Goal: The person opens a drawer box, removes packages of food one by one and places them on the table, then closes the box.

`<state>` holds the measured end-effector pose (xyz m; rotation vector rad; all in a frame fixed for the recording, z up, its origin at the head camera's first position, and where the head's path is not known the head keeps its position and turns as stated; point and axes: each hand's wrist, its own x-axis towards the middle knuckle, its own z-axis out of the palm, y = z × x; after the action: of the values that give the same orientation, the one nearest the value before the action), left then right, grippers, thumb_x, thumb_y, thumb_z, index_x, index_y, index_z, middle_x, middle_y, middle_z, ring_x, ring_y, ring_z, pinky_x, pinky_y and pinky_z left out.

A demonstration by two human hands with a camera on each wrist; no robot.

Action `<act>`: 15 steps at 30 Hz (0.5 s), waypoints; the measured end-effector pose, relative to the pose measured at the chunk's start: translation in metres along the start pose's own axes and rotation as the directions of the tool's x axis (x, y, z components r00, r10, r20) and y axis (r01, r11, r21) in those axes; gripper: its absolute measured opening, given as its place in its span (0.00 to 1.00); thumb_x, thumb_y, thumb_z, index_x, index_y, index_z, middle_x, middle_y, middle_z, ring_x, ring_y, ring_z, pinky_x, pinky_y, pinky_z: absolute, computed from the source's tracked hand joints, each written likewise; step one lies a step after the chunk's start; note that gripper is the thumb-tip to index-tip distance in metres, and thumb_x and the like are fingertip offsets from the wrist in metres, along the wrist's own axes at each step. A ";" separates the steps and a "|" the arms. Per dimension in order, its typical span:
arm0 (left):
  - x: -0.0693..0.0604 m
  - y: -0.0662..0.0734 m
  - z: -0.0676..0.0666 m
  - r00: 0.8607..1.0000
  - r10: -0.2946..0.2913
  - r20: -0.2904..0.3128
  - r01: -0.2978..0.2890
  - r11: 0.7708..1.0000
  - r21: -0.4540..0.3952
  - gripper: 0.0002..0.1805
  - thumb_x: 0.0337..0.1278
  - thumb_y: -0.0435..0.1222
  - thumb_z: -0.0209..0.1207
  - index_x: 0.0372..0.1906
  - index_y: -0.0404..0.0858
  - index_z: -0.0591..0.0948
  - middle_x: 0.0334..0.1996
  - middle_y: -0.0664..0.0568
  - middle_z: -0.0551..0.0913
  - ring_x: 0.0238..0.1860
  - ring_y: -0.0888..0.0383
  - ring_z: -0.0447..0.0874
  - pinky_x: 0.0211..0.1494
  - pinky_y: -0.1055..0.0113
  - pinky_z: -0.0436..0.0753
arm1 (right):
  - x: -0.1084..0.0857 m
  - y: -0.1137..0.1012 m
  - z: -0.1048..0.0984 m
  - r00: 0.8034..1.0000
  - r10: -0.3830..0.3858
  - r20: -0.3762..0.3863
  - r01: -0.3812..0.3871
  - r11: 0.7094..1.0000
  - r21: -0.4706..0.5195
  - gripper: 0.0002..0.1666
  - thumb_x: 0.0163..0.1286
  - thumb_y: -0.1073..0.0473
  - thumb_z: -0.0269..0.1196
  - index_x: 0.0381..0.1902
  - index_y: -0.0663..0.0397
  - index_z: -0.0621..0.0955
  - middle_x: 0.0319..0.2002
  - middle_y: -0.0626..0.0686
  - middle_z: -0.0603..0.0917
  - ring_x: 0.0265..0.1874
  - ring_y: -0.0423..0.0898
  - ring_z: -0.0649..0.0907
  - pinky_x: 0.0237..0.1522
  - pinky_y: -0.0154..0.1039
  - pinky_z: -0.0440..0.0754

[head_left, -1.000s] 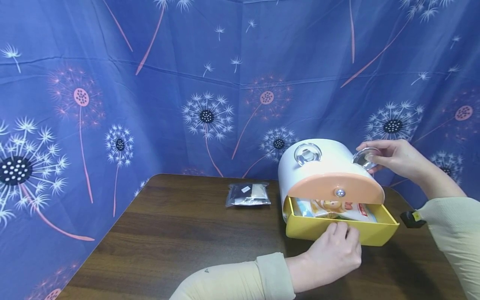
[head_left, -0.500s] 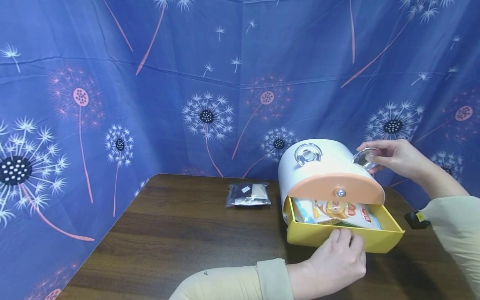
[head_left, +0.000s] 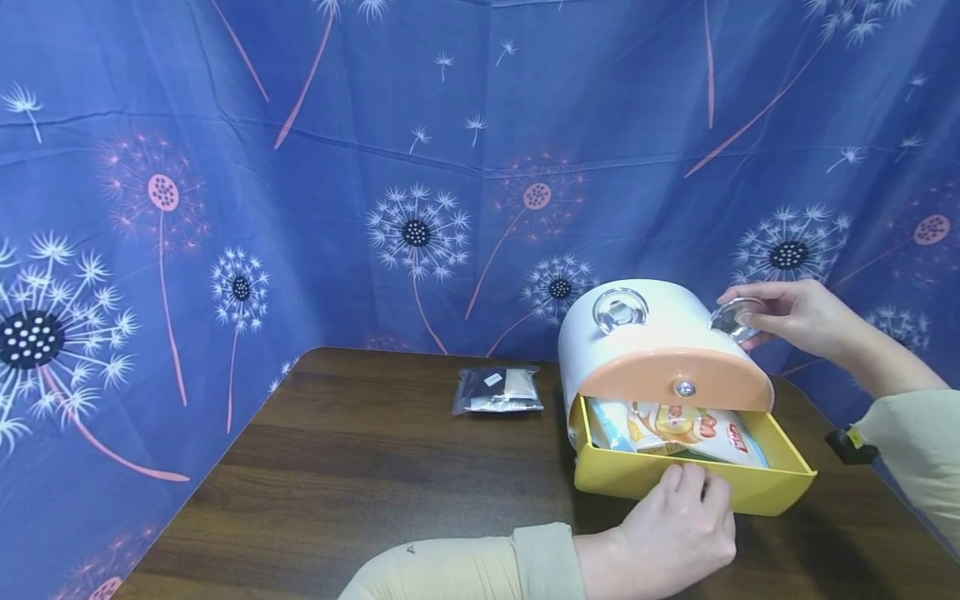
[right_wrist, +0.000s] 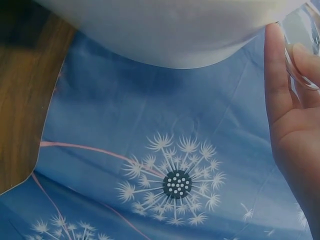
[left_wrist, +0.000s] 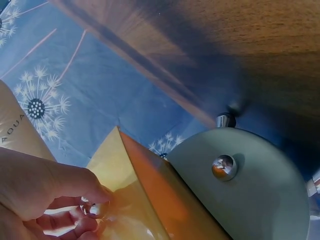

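A white rounded box (head_left: pixel 652 308) with a peach front panel (head_left: pixel 675 371) stands at the right of the table. Its yellow drawer (head_left: pixel 637 479) is partly pulled out and holds a printed snack-like packet (head_left: pixel 697 429). My left hand (head_left: pixel 675 529) is at the drawer's front; in the left wrist view its fingers pinch a shiny knob (left_wrist: pixel 92 207). With thumb and fingers, my right hand (head_left: pixel 813 321) grips the clear, shiny round ear (head_left: pixel 738 317) on the box's right side. The matching left ear (head_left: pixel 621 310) is untouched.
A clear plastic bag (head_left: pixel 497 389) with dark and pale contents lies left of the box on the brown wooden table (head_left: pixel 360 467). Behind hangs a blue dandelion-print cloth (head_left: pixel 337 208). A second silver knob (head_left: pixel 684 388) sits on the peach panel.
The drawer has slid farther out towards me, together with my left hand, so more of the packet shows. My right hand keeps its hold on the ear.
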<state>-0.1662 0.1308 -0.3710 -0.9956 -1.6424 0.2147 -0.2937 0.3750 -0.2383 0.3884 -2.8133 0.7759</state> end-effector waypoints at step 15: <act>0.001 0.000 -0.004 1.000 -0.004 -0.013 0.004 1.000 0.000 0.21 0.54 0.29 0.39 0.22 0.49 0.81 0.25 0.58 0.71 0.26 0.63 0.68 0.26 0.71 0.63 | 0.000 0.001 0.001 1.000 0.001 0.000 -0.001 1.000 0.006 0.23 0.70 0.60 0.56 0.61 0.59 0.73 0.49 0.58 0.80 0.28 0.43 0.87 0.42 0.53 0.81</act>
<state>-0.1623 0.1304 -0.3685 -0.9922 -1.6324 0.2051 -0.2939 0.3753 -0.2398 0.3882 -2.8117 0.7852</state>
